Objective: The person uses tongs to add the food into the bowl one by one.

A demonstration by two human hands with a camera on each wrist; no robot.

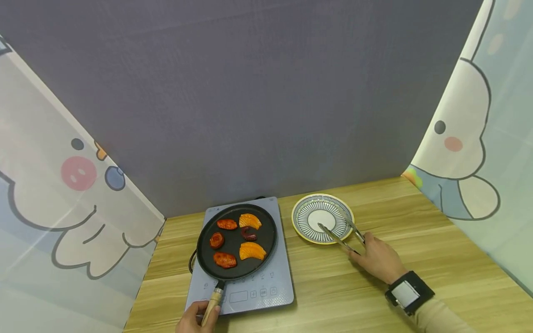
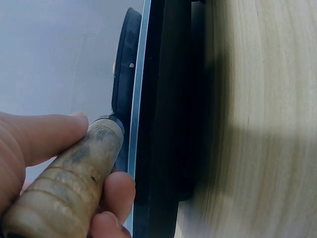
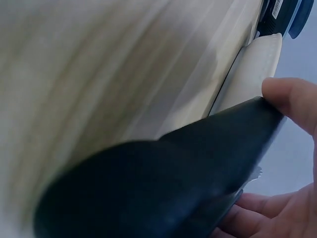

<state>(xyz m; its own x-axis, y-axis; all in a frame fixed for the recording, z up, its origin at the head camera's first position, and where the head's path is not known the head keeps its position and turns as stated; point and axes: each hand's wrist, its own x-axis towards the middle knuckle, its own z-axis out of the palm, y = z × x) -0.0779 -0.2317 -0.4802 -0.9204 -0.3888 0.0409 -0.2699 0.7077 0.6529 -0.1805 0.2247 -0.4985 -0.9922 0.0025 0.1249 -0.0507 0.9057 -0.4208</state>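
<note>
A round black frying pan (image 1: pixel 233 273) sits on the induction cooktop (image 1: pixel 283 296), with several food pieces spread in it. Orange slices (image 1: pixel 251 251), reddish-brown wing-like pieces (image 1: pixel 225 260), a small round piece (image 1: pixel 216 240) and a dark curled piece (image 1: pixel 249 233) lie apart from each other. My left hand (image 1: pixel 197 319) grips the pan's wooden handle (image 2: pixel 69 178), thumb along its top. Metal tongs (image 1: pixel 336 238) with dark handles (image 3: pixel 213 144) are held in my right hand (image 1: pixel 381 259). Their spread tips hang over a patterned plate (image 1: pixel 306 233), which bears no food.
The wood-grain table (image 1: pixel 333 286) extends in front of the plate and to the right. A grey backdrop (image 1: pixel 266 106) stands behind, and cartoon-printed panels (image 1: pixel 458 152) flank both sides. A dark cable (image 1: pixel 191 261) shows at the cooktop's left edge.
</note>
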